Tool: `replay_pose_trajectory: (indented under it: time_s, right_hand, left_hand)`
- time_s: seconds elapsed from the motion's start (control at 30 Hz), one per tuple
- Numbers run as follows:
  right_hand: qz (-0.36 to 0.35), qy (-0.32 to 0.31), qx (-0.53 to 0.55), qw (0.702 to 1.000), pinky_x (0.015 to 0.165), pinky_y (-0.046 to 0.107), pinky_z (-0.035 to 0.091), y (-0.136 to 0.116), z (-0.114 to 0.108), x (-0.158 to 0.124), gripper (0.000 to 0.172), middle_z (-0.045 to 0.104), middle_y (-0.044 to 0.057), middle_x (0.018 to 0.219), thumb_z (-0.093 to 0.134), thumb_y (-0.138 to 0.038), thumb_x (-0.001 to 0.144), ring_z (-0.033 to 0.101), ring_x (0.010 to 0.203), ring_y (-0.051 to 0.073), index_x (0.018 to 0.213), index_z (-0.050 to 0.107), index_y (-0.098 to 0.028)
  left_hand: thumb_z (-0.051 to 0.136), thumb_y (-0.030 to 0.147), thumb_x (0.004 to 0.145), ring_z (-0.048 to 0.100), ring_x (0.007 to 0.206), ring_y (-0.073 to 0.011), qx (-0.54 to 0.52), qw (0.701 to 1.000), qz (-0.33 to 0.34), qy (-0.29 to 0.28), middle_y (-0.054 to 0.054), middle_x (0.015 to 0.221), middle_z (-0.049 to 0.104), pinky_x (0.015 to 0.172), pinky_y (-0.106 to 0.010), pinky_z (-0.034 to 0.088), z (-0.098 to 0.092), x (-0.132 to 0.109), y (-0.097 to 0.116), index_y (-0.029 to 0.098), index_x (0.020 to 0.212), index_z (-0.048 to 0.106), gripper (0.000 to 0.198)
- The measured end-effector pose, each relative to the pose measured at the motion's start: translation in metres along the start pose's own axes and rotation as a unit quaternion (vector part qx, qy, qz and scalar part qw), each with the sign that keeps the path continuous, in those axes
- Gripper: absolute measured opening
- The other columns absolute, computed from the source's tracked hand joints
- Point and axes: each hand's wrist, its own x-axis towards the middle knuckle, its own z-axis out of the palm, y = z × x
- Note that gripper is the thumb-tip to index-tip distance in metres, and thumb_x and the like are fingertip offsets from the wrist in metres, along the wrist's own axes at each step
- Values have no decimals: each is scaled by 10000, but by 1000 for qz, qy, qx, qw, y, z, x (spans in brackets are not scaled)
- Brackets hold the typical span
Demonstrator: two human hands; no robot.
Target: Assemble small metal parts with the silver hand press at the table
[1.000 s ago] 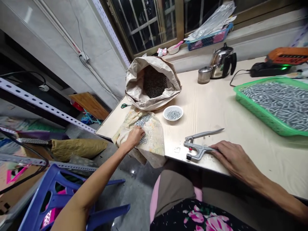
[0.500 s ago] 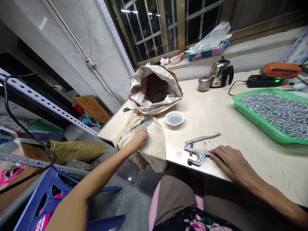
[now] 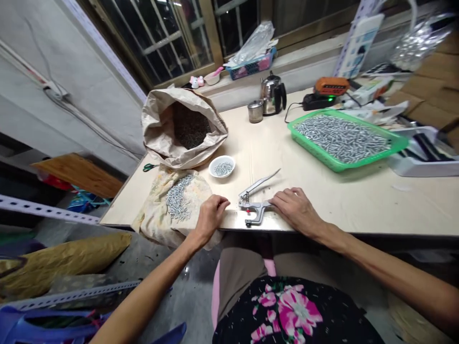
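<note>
Hand press pliers (image 3: 255,204) near the table's (image 3: 322,191) front edge, lower handle under the flat, unclenched right hand (image 3: 296,209); left hand (image 3: 211,217) loosely curled just left, contents hidden, beside screw-strewn cloth (image 3: 168,210).

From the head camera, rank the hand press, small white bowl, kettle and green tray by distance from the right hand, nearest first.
1. Hand press: touching the right hand, at the table's front edge.
2. Small white bowl: left, farther back.
3. Green tray: back right.
4. Kettle: far back, near the window.

bright indoor light, curved, blurred frame edges
</note>
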Motion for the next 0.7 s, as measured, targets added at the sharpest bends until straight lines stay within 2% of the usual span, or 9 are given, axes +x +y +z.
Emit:
replay_pose_trajectory:
  time_s: [0.07, 0.13, 0.27, 0.37, 0.47, 0.53, 0.57, 0.63, 0.7]
  right_hand:
    - [8, -15, 6, 1000, 838, 381, 275, 1, 0, 1, 236, 637, 62, 862, 417, -255, 1002, 495, 837, 215, 915, 628, -192]
    - [15, -35, 16, 999, 823, 377, 272, 3, -1, 2, 224, 635, 65, 869, 434, -255, 995, 493, 845, 215, 893, 622, -188]
    - [27, -68, 20, 997, 792, 378, 268, 3, -7, 5, 167, 631, 81, 933, 494, -264, 968, 489, 887, 228, 929, 637, -185]
    - [31, -79, 21, 996, 768, 368, 267, 1, -9, 10, 165, 626, 76, 969, 544, -299, 951, 487, 908, 233, 1031, 646, -197]
    - [19, -87, 14, 996, 714, 342, 266, -1, -6, 15, 143, 625, 59, 894, 539, -274, 959, 483, 852, 209, 942, 649, -183]
    - [6, -76, 3, 997, 680, 334, 264, -4, -4, 17, 162, 622, 55, 851, 531, -238, 961, 477, 807, 194, 854, 631, -169]
    - [-1, -66, -5, 998, 666, 334, 263, -5, -4, 17, 175, 620, 55, 838, 524, -226, 964, 474, 789, 190, 832, 623, -167]
    - [-13, -42, -22, 999, 647, 337, 255, -8, -5, 15, 192, 616, 52, 817, 501, -199, 972, 467, 762, 187, 822, 616, -168]
    - [-20, -24, -39, 999, 637, 341, 244, -10, -7, 12, 197, 609, 46, 797, 488, -169, 974, 461, 743, 186, 822, 612, -172]
  left_hand:
    - [537, 234, 929, 640, 842, -176, 43, 997, 43, -38, -62, 906, 681, 791, -283, 495, 18, -2, 4, 187, 887, 670, 147]
    - [498, 222, 947, 624, 845, -184, 94, 990, 59, -84, -73, 903, 653, 790, -289, 491, 27, -1, 2, 182, 892, 667, 182]
    - [424, 180, 961, 581, 877, -203, 185, 970, 86, -135, -86, 910, 602, 792, -301, 476, 25, 0, -5, 177, 881, 655, 245]
    - [437, 134, 926, 558, 896, -215, 206, 964, 96, -136, -85, 909, 593, 801, -318, 469, 22, -2, -6, 181, 872, 649, 224]
    - [473, 139, 892, 577, 862, -209, 117, 985, 62, -109, -80, 894, 626, 791, -324, 474, 22, -3, -2, 178, 861, 672, 205]
    - [525, 207, 878, 602, 768, -188, -14, 997, -19, -80, -68, 833, 662, 738, -307, 487, 24, -3, 5, 169, 873, 700, 180]
    - [561, 256, 864, 607, 712, -176, -91, 991, -70, -67, -58, 787, 674, 702, -295, 490, 26, -3, 9, 162, 887, 714, 181]
    - [640, 353, 809, 595, 616, -155, -222, 961, -157, -48, -37, 696, 679, 631, -271, 481, 31, -3, 19, 143, 893, 734, 245]
    - [693, 414, 749, 575, 574, -141, -289, 936, -199, -36, -27, 643, 673, 588, -253, 455, 36, -6, 28, 128, 862, 747, 312]
